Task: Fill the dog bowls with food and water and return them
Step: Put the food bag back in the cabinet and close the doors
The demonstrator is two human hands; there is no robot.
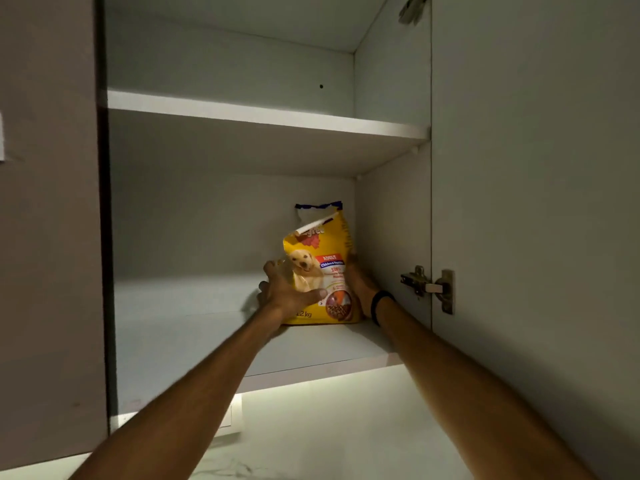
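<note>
On the lower shelf (194, 327) of the open wall cupboard stands a yellow dog food bag (320, 268), upright, near the shelf's right rear corner; its torn top flap curls forward; the left hand (287, 292) presses the bag's left face, thumb laid across the front, grip closed on the bag; the right hand (360, 285) clasps the bag's right side, fingers hidden behind it; a dark band (379, 303) circles that wrist; right of the bag, a metal hinge (427, 287) joins the open door (536, 202); above the bag, the upper shelf (263, 114).

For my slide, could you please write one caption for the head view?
Both hands, left and right, grip a yellow dog food bag on the lower cabinet shelf.
</note>
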